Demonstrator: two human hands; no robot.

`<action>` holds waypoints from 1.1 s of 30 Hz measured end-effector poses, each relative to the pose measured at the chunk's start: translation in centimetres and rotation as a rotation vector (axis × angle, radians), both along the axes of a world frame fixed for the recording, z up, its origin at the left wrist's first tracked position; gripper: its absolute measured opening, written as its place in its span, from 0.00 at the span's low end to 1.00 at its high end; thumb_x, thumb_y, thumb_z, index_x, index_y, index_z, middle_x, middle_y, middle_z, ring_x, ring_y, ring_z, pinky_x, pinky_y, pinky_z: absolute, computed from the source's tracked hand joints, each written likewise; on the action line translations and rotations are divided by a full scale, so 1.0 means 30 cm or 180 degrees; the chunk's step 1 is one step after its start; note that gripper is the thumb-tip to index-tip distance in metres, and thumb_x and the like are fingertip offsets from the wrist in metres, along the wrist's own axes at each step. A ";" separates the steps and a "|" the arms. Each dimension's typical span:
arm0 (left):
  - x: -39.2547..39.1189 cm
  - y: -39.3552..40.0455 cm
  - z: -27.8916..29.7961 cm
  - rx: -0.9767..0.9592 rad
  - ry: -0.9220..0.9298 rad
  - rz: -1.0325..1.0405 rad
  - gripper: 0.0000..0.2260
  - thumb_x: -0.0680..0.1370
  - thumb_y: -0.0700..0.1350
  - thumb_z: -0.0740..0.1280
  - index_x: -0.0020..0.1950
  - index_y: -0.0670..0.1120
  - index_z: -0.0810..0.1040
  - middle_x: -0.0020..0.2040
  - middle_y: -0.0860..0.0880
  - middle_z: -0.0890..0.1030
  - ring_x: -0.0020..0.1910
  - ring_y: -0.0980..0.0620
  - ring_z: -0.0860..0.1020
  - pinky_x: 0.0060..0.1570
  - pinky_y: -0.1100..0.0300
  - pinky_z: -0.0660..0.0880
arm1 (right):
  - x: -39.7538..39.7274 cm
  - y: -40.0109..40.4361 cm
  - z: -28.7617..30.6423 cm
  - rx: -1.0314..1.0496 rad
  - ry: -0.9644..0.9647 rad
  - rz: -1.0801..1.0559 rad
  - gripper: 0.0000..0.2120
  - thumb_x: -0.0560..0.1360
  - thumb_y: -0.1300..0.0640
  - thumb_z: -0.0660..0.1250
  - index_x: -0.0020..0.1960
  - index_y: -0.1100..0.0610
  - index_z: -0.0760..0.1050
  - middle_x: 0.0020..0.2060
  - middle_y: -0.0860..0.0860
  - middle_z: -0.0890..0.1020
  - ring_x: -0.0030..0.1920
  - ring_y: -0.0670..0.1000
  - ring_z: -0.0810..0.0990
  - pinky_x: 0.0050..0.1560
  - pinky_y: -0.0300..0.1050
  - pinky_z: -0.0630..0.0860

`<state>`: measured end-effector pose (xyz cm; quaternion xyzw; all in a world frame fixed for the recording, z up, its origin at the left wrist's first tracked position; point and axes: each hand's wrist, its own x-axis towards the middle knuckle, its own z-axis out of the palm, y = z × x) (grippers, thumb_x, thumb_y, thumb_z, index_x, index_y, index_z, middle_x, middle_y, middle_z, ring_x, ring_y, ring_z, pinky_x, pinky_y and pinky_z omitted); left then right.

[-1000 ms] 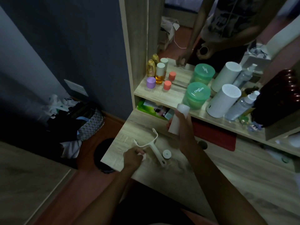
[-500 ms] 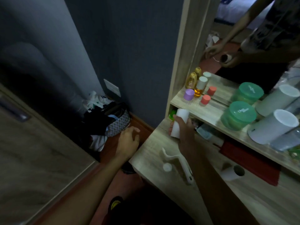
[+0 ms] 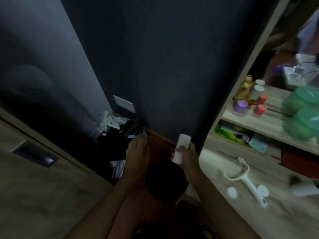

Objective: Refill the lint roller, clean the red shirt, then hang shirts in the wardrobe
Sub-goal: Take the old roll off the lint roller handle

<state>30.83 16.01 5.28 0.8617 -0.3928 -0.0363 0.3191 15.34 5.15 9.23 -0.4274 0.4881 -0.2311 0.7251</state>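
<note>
My right hand (image 3: pixel 187 156) grips a white lint roll refill (image 3: pixel 181 149), holding it upright just left of the wooden table's edge (image 3: pixel 210 171), over a round black bin (image 3: pixel 165 180) on the floor. My left hand (image 3: pixel 137 152) hangs open, palm down, above the floor beside the bin. The empty white lint roller frame and handle (image 3: pixel 245 180) lies flat on the table, with two small white end caps, one cap (image 3: pixel 232 192) to the left of the handle and another cap (image 3: pixel 263 189) to the right. A used roll core (image 3: pixel 303 188) lies blurred at the far right.
A basket and a heap of dark and white clothes (image 3: pixel 119 135) sit in the corner against the dark wall. A wooden wardrobe door (image 3: pixel 34 178) fills the lower left. Shelves (image 3: pixel 255 123) hold bottles, small jars and green lidded containers; a mirror is above.
The view has swung left. My right hand carried the refill off the table to a spot above the bin. My left hand, which let go of the roller earlier, stays out over the floor.
</note>
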 end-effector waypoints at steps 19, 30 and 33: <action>0.189 0.140 -1.037 0.1268 -0.0390 -0.1452 0.29 0.76 0.53 0.59 0.75 0.45 0.57 0.74 0.40 0.65 0.72 0.40 0.64 0.68 0.44 0.60 | 0.097 0.347 -1.032 -0.0264 0.1916 0.0104 0.29 0.76 0.56 0.67 0.74 0.49 0.61 0.63 0.53 0.76 0.59 0.55 0.77 0.58 0.50 0.75; 0.239 0.048 -1.741 0.1862 -0.0704 -0.2232 0.29 0.71 0.52 0.59 0.67 0.37 0.66 0.64 0.33 0.75 0.59 0.35 0.77 0.63 0.47 0.61 | 0.175 0.219 -1.771 -0.0901 0.2830 0.0618 0.29 0.75 0.59 0.66 0.74 0.54 0.61 0.65 0.61 0.70 0.63 0.62 0.73 0.59 0.52 0.73; 0.266 0.007 -1.812 0.2105 -0.0835 -0.2285 0.34 0.68 0.52 0.72 0.67 0.35 0.68 0.64 0.33 0.75 0.59 0.35 0.78 0.61 0.43 0.71 | 0.199 0.190 -1.872 -0.0905 0.2897 0.0590 0.28 0.76 0.59 0.66 0.73 0.53 0.62 0.65 0.61 0.70 0.62 0.63 0.73 0.60 0.54 0.73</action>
